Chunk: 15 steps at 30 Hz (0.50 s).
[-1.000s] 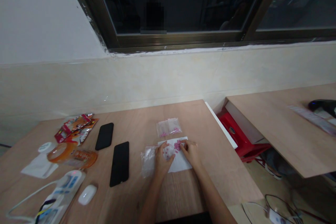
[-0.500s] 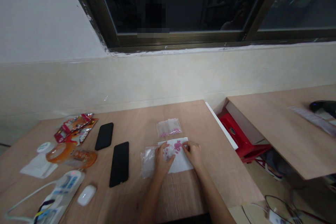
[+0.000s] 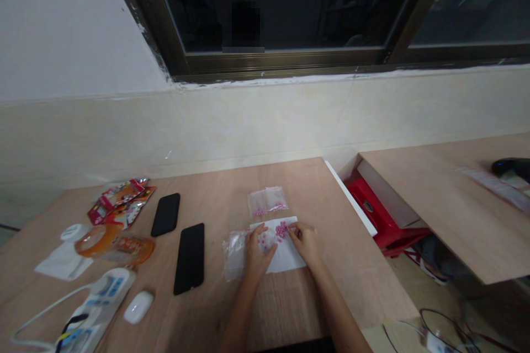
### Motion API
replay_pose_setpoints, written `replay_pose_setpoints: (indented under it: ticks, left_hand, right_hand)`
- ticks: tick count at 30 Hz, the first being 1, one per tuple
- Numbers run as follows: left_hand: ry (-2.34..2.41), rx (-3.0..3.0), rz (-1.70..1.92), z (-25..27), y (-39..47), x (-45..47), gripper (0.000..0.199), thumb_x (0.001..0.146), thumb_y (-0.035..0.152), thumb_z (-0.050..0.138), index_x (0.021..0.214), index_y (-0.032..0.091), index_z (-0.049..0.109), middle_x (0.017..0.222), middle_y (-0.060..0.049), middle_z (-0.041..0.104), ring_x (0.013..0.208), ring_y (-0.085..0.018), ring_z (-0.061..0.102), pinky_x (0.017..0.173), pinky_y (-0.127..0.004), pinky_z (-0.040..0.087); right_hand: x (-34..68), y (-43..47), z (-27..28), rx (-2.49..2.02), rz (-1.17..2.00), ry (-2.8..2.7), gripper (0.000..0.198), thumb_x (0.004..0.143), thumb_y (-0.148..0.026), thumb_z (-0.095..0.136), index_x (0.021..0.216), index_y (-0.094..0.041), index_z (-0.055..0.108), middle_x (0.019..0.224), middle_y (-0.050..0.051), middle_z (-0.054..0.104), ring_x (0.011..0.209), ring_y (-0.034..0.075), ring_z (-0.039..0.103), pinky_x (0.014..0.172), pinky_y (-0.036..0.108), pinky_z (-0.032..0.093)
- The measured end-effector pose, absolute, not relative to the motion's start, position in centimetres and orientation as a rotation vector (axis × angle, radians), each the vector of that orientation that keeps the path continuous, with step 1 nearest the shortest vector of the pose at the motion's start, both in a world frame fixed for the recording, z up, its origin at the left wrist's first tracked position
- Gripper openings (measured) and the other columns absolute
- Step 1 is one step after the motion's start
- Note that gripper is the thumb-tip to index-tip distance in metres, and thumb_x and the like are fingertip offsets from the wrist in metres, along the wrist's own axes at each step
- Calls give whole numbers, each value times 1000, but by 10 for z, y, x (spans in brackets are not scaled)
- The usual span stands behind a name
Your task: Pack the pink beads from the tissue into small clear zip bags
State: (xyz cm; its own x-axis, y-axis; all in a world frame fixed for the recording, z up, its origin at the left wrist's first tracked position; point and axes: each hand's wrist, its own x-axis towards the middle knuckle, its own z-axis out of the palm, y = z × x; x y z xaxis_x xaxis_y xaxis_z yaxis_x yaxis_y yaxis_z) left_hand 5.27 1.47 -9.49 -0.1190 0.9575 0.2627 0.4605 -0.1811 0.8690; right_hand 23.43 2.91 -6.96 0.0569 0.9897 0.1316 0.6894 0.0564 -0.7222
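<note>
The small pink beads (image 3: 281, 230) lie in a loose cluster on the far half of the white paper (image 3: 285, 262), between the person's two hands; the left hand (image 3: 257, 248), over the paper's left side, has thumb and fingers spread apart about a clear bag (image 3: 267, 238) with a few beads showing in it, though whether they pinch the plastic cannot be told; the right hand (image 3: 304, 240), at the paper's right edge, has thumb and forefinger close together beside the cluster, and any bead between them is too small to make out; the likeliest slip would be a bead rolling off the paper, since the pieces look round and nothing rims the sheet; a clumsy nudge from the right fingertips, or a tug on the sheet, could scatter the cluster; the thin bag might sag or tip if the left hand shifted, spilling its beads; the loose clear bags (image 3: 234, 253) left of the paper might be dragged by that same hand; the bead packets (image 3: 268, 201) beyond the paper's far edge seem safer.
</note>
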Motion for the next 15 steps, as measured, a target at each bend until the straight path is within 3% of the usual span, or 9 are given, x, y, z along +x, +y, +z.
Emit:
replay_pose_setpoints:
  ticks: [8,15]
  left_hand:
    - [1551,1632,1277,-94,14,52,62,64,19,73,123,22,54,108,-9,68,100,-24,61,80,-37,52]
    - [1555,1657,1286,-95,14,51,63,63,18,73,123,23,54,109,-9,69,102,-25,62,80,-39,53]
  right_hand:
    - [203,27,-62,-1423,866,-1626,27,88,-37,54,84,-17,71,65,2,65,58,14,56,59,23,40]
    - [209,29,-65,-1411,877,-1706,26,88,-35,53,86,-18,73,67,2,67,60,15,58,59,24,40]
